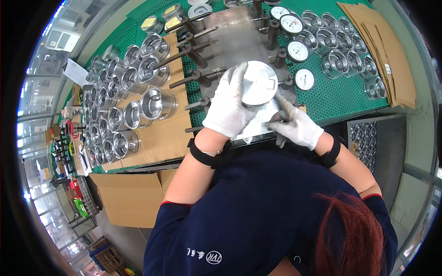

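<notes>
**Left grip closed on a silver piston**

The piston sits against the left grip's fingers, its round face upward. The right grip is curled just below it; whether it holds anything, I cannot tell. Dial gauges stand beyond the right grip; more pistons stand on cardboard left of the left grip.

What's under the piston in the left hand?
Around the piston, held by the left hand, a grey metal plate shows. The piston's underside and whatever lies directly beneath are covered; contact can't be told.
</notes>
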`<state>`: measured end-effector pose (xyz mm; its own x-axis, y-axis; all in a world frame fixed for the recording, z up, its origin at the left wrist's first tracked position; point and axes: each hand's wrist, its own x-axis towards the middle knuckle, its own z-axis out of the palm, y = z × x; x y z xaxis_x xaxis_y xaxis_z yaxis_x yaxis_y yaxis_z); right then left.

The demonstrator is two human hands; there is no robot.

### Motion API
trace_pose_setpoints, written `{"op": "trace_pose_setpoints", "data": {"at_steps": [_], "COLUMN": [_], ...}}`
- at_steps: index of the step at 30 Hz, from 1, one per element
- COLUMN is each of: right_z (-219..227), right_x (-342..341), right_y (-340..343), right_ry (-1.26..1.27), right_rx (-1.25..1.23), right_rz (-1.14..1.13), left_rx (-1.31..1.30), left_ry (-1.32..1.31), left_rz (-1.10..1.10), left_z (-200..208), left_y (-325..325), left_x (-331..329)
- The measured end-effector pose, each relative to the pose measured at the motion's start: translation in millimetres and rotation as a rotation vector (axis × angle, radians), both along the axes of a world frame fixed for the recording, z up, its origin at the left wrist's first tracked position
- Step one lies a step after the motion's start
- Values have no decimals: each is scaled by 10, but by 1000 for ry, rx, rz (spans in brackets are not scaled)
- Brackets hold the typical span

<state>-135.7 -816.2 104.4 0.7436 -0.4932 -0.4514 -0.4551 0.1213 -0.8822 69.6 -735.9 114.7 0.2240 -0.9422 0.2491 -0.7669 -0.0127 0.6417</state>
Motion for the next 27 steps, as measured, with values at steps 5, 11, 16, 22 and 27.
{"op": "trace_pose_setpoints", "data": {"at_steps": [5, 11, 16, 22, 27], "right_z": [121, 493, 223, 35, -546], "right_x": [12, -265, -1089, -1306, -951], "right_y": [-16, -45, -168, -878, -1303], "right_ry": [77, -248, -628, -85, 177], "right_rx": [35, -674, -113, -161, 189], "right_rz": [36, 3, -580, -742, -637], "left_rx": [-78, 143, -202, 323, 454], "left_ry": [11, 644, -110, -447, -472], "left_rz": [1, -80, 290, 491, 538], "left_z": [21, 533, 435, -24, 26], "left_y": [2, 324, 479, 1085, 850], "left_x": [-5, -188, 402, 1512, 1443]}}
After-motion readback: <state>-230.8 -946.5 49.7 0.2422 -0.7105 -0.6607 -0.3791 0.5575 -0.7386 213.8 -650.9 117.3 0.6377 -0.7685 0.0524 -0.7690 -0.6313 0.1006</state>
